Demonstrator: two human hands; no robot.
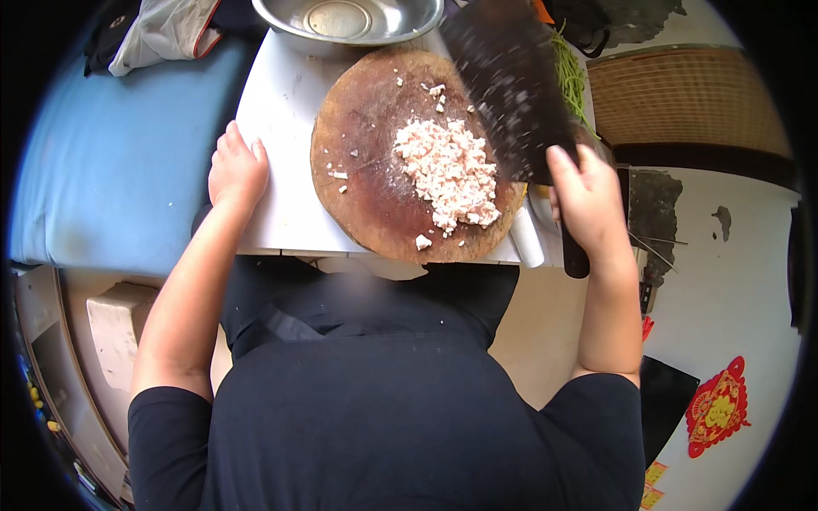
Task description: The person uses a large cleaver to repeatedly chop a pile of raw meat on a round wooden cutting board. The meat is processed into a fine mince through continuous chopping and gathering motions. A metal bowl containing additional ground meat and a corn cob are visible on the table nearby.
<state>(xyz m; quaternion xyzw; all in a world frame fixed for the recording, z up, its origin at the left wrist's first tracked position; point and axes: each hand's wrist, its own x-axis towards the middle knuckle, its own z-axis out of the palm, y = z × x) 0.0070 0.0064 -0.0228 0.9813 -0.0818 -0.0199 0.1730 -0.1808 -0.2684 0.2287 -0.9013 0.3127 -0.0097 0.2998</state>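
Note:
My right hand (590, 200) grips the dark handle of a wide cleaver (515, 94), its fingers wrapped round it. The dark blade is raised over the right side of a round wooden chopping board (354, 200), with pale crumbs stuck to it. A heap of finely chopped, pinkish-white food (452, 170) lies right of the board's middle; what food it is, I cannot tell. A few loose bits are scattered around it. My left hand (237, 170) rests on the left edge of the white table (281, 102), thumb apart from the fingers, holding nothing.
Beyond the board stands a shiny metal basin (358, 24). Long green vegetables (571, 77) lie at the far right, behind the blade. A short white cylinder (527, 238) sits against the board's right edge. A blue padded surface (128, 162) adjoins the table on the left.

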